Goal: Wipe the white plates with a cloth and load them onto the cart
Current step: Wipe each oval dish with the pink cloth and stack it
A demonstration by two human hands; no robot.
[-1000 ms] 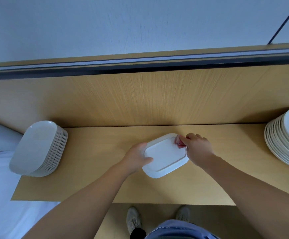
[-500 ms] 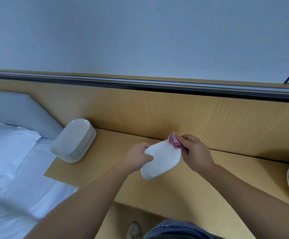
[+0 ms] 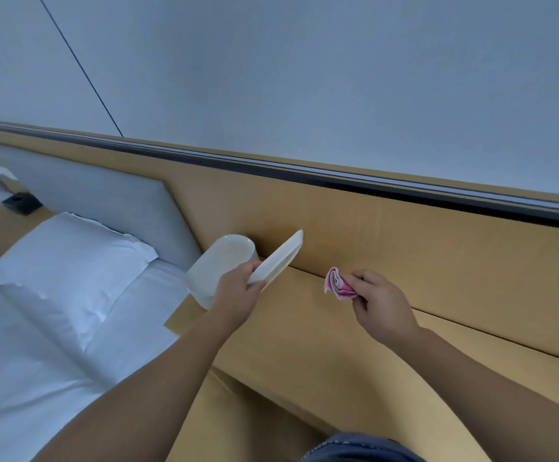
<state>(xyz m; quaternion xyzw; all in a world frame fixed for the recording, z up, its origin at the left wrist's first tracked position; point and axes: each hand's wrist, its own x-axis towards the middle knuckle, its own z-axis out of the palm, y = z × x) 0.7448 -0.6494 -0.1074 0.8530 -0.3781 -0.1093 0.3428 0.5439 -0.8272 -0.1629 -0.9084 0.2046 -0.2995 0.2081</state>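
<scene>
Left hand (image 3: 234,295): fingers curled round the near rim of one white plate (image 3: 281,258).
Right hand (image 3: 381,305): fingertips pinching a folded pink cloth (image 3: 338,285), off the plate and above the bench (image 3: 304,328) near its back edge.
Plate: lifted off the bench and tilted steeply, over the left end, just beside the stack (image 3: 218,265); whether they touched could not be told.
Stack: white plates at the bench's left end, next to the bed (image 3: 21,361).
Handling: the plate looked stiff, glazed, likely slippery and breakable, light enough for one hand; best gripped at the rim, thumb on top.
Cloth: soft and limp.
Count: one plate in hand, one stack (too blurred to count), one cloth, two hands; no cart in view.
</scene>
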